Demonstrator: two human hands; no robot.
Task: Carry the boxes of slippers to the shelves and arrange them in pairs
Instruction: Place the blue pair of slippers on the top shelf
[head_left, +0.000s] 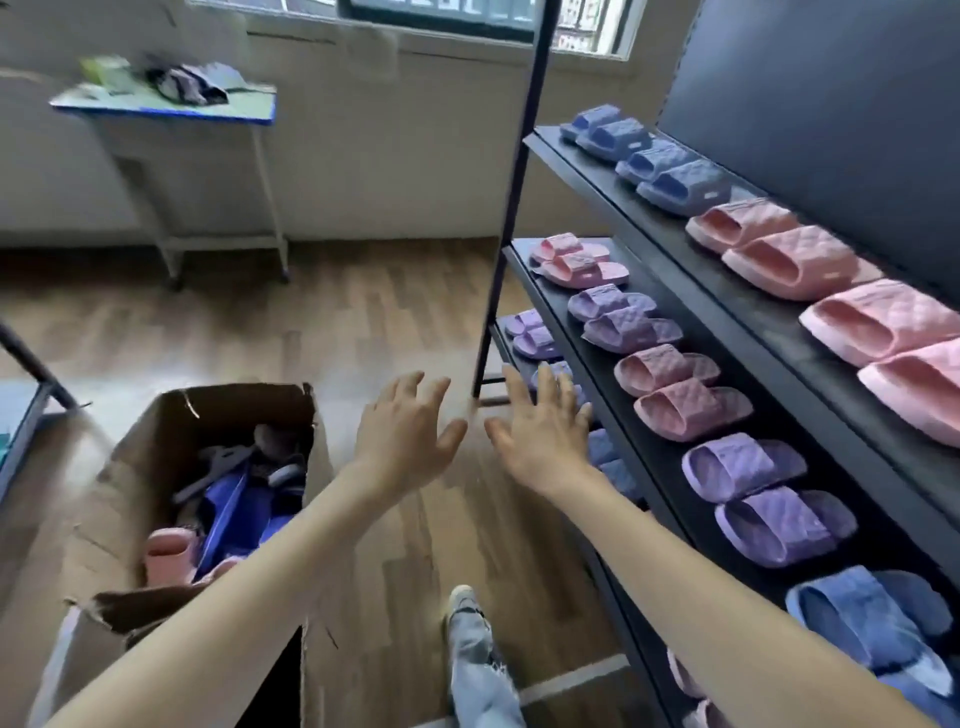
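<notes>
The left hand (405, 431) and right hand (540, 436) hover just right of the cardboard box (156, 467). Their fingers are spread and each grip is released, holding nothing. The box stands open on the floor with a pink slipper (169, 553) inside. Further right of it, the shelves (660, 467) hold paired slippers. These look like light, springy foam, hardly fragile. The cardboard looks torn and limp, so it is probably best held low on opposite walls, not by the flaps.

Both bare arms outstretched, left hand (408, 423) and right hand (540, 423) empty, fingers spread.
</notes>
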